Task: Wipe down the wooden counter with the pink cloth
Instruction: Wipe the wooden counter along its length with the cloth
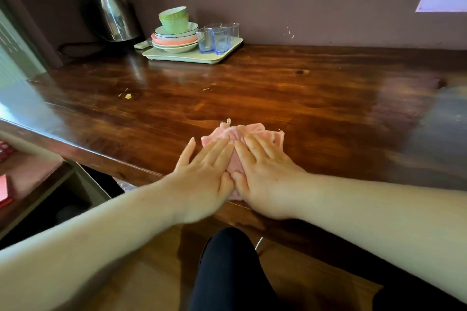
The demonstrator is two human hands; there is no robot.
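The pink cloth (pixel 255 132) lies bunched on the dark wooden counter (pixel 316 98) near its front edge. My left hand (pixel 202 174) and my right hand (pixel 262 174) lie side by side on top of the cloth, fingers straight and pressing it flat. Most of the cloth is hidden under my palms; only its far edge and a strip between my hands show. Small pale crumbs (pixel 128 95) sit on the counter to the far left of the cloth.
A pale green tray (pixel 188 58) at the back left carries stacked bowls (pixel 174 33) and several clear glasses (pixel 217 36). A steel kettle (pixel 113 19) stands left of it against the wall. A lower shelf (pixel 30 184) is at the left. My dark-clothed leg (pixel 227 272) is below the counter edge.
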